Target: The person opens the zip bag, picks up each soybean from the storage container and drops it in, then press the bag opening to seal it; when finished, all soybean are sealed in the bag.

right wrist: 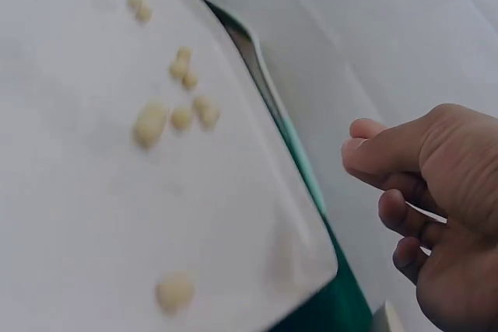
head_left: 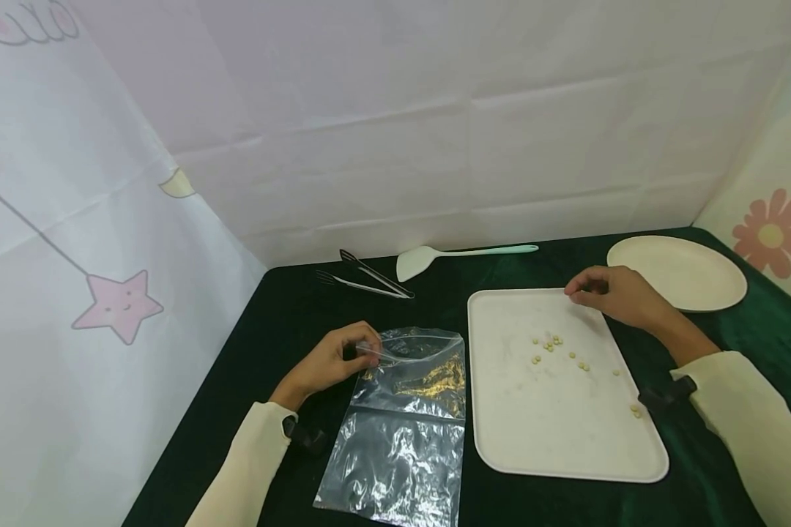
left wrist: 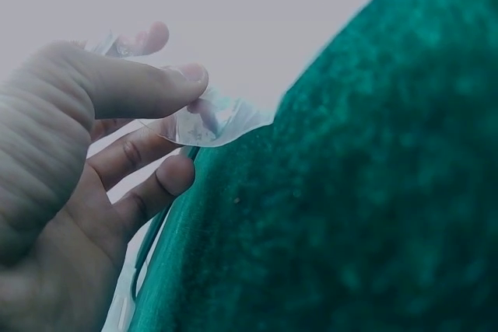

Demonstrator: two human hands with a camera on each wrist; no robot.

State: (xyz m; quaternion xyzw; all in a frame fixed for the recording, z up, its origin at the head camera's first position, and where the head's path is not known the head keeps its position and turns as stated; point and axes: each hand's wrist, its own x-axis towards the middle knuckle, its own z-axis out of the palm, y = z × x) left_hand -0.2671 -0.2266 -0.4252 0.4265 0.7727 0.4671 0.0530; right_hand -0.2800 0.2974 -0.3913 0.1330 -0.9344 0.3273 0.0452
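My left hand [head_left: 336, 362] pinches the open mouth of a clear zip bag [head_left: 402, 432] between thumb and fingers, at its upper left corner. The bag lies flat on the dark green cloth, shiny and creased. In the left wrist view, the thin plastic edge [left wrist: 222, 126] sticks out past my thumb. My right hand [head_left: 616, 296] hovers over the far right corner of a white tray [head_left: 514, 424], fingers curled and thumb against the index finger; nothing shows between them. Several small round pale-yellow beans [head_left: 549, 344] lie scattered on the tray.
An oval white plate [head_left: 679, 271] sits at the back right, beside my right hand. Along the back edge lie metal tongs [head_left: 369, 278] and a spatula with a pale green handle [head_left: 461, 254]. White printed sheets [head_left: 435, 146] hang behind and beside the table.
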